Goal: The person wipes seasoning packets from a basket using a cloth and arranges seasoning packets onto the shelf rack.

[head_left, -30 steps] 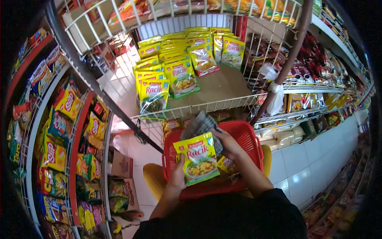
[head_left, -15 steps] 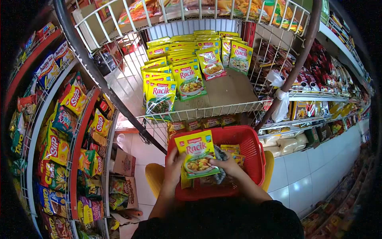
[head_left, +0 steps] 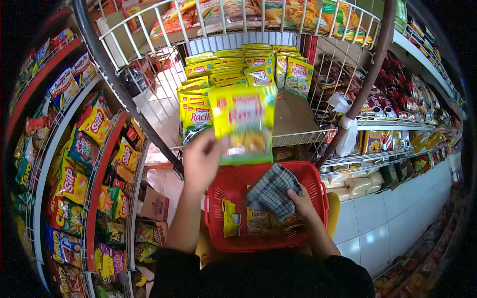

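Observation:
My left hand [head_left: 201,161] is closed on the left edge of a yellow-and-green Racik seasoning packet [head_left: 244,124], raised in front of the wire shelf and blurred by motion. My right hand [head_left: 299,201] grips a dark checked cloth [head_left: 276,191] over the red plastic basket [head_left: 215,186]. Inside the basket lie a few small yellow packets [head_left: 231,218], partly covered by the cloth. Rows of similar Racik packets [head_left: 199,115] stand on the shelf behind the raised one, which hides some of them.
The wire shelf has a cardboard base [head_left: 293,116] and a white front rail [head_left: 298,138]. Brown metal posts [head_left: 124,94] flank it. Snack bags [head_left: 69,179] fill the racks at left. Coffee packs [head_left: 392,104] and other goods line the right shelves, above a tiled floor [head_left: 367,228].
My left hand has lifted the Racik packet up and forward, away from the basket towards the shelf. My right hand has let go of the packet and keeps the cloth over the basket.

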{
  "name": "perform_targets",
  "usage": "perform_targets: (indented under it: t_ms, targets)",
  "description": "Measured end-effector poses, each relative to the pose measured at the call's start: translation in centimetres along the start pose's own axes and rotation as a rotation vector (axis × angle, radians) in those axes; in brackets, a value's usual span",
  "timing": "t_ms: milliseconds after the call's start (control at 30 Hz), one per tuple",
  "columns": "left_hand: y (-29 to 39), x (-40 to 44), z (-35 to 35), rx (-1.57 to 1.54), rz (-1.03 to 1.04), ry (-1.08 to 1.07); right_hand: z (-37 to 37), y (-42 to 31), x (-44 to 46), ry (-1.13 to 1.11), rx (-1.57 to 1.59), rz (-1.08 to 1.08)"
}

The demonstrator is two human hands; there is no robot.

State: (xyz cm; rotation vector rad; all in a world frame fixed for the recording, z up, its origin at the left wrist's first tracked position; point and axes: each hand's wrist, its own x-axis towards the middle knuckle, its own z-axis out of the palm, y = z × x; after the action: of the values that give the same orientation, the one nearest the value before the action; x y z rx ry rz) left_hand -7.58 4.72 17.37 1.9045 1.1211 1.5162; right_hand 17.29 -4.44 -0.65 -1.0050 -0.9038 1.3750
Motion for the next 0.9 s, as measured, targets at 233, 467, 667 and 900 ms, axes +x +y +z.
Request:
perform_targets:
  t_ms: [233,467,667,900]
  targets:
    - [-0.1,3.1,0.8,0.598,0.485,0.394,-3.6,-1.0,-2.9,0.205,-0.163,-0.016]
    - [-12.3,-12.6,7.7,0.837,-0.136,-1.126,-7.4,-4.0,-4.8,0.462,0.182,-0.060]
    - [-24.6,-18.7,10.3,1.281,-0.220,-1.412,-8.6,-3.4,-4.9,0.470,0.146,-0.074]
    - [-24.6,-21.3,10.1,1.333,-0.122,-1.247,-10.4,0.3,-5.1,0.472,-0.016,0.022]
